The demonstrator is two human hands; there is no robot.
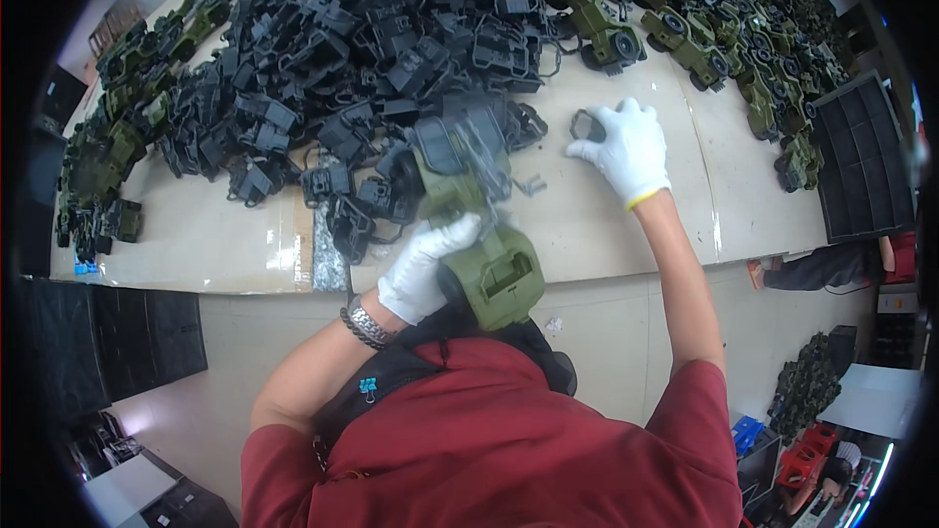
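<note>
My left hand (421, 269), in a white glove, is closed round the side of an olive-green toy jeep (509, 279) held over the table's near edge. The jeep's far end is smeared by motion, with dark grey plastic parts (460, 142) on or against it; I cannot tell whether they are attached. Farther right, my gloved right hand (631, 149) curls its thumb and fingers about a small dark grey plastic piece (587, 127) just above the tabletop. That piece's exact shape is partly hidden by the fingers.
Across the table (626, 220) spreads a large heap of dark grey plastic parts (391, 39). Green toy jeeps (597, 15) lie at the far right, and more jeeps (122, 152) line the left side. A black crate (866, 156) stands right; another person's leg (822, 267) shows beyond.
</note>
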